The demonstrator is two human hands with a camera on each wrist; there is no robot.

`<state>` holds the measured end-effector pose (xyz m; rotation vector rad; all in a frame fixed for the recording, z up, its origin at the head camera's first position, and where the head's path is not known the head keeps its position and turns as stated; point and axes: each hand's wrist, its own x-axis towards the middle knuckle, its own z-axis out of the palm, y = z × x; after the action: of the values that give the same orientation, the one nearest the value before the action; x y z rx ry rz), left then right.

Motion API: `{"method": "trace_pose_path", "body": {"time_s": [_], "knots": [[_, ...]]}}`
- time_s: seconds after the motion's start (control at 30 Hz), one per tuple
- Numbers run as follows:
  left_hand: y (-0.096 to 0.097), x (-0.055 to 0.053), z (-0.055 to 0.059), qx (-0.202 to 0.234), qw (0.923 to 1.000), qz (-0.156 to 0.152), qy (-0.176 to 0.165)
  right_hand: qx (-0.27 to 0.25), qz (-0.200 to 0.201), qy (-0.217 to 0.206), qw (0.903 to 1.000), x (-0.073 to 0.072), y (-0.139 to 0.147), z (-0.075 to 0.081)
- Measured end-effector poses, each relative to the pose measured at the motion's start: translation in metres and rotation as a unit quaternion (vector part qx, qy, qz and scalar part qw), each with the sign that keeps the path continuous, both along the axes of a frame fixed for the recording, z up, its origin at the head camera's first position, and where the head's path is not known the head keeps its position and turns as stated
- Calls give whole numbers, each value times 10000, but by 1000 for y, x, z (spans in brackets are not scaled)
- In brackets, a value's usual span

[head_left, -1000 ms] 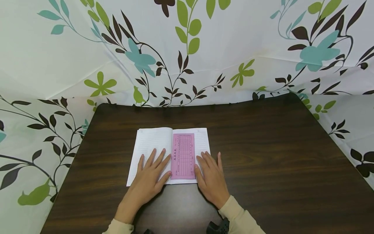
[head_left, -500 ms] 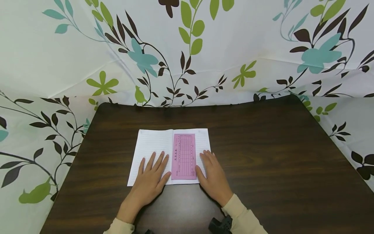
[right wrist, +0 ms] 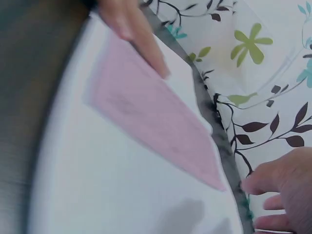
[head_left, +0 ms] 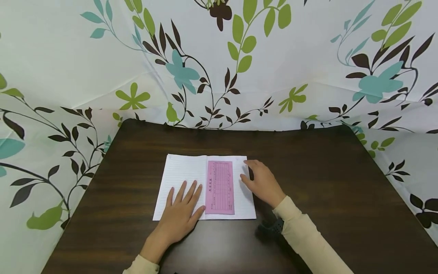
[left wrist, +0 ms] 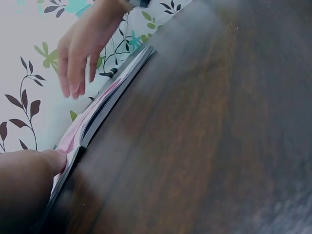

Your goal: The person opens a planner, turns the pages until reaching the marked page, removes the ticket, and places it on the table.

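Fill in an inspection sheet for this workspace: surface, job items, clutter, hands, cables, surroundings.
Surface: dark wood-grain table.
Job items: notebook lies open; pink slip with a printed grid lies on its right page.
Clutter: nothing seen.
Hands: left hand rests on the left page, fingers spread, thumb by the slip's edge; right hand hovers at the right page's outer edge, holding nothing.
Cables: nothing seen.
Surroundings: white cloth with printed leaves behind and beside the table; dark device at the right wrist.

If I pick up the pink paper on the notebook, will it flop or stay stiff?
The pink paper looks thin, so it would probably bend. It lies flat on the open notebook, so a push might slide it. Being flat, it likely wouldn't roll.
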<state>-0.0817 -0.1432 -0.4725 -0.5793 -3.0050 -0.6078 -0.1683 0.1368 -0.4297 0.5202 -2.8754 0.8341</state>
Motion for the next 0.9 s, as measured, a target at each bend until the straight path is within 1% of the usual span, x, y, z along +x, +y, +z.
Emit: {"method": "trace_pose_path", "body": {"time_s": [0.07, 0.1, 0.13, 0.2, 0.3, 0.37, 0.4, 0.43, 0.57, 0.67, 0.8, 0.9], "knots": [[-1, 0, -1, -14, 10000, -26, 25, -52, 117, -340, 9993, -12, -1, 5], [-1, 0, -3, -17, 10000, -33, 79, -96, 182, -502, 9985, -18, -2, 6], [-2, 1, -7, -20, 9999, -35, 167, -162, 209, -691, 9973, -23, -3, 6], [-3, 3, -11, -44, 9997, -34, 227, -295, 234, -1035, 9939, -31, -7, 2], [-5, 7, -20, -81, 9991, -7, 412, -403, 230, -1425, 9887, -38, -14, -3], [-5, 9, -23, -97, 9990, 0, 443, -406, 213, -1604, 9860, -41, -18, -6], [-5, 9, -25, -95, 9986, 14, 529, -393, 226, -1661, 9851, -42, -20, -7], [-5, 10, -26, -92, 9983, 21, 578, -351, 217, -1726, 9841, -44, -22, -8], [-4, 11, -24, 34, 9973, 33, 738, -197, 174, -1870, 9820, -49, -29, -9], [-3, 10, -21, 143, 9962, 45, 855, -135, 172, -1871, 9821, -53, -33, -8], [-4, 7, -18, 188, 9957, 75, 899, -140, 161, -1884, 9819, -58, -36, -3], [-3, 8, -18, 158, 9965, 113, 811, -270, 182, -1967, 9799, -57, -36, -3]]}}
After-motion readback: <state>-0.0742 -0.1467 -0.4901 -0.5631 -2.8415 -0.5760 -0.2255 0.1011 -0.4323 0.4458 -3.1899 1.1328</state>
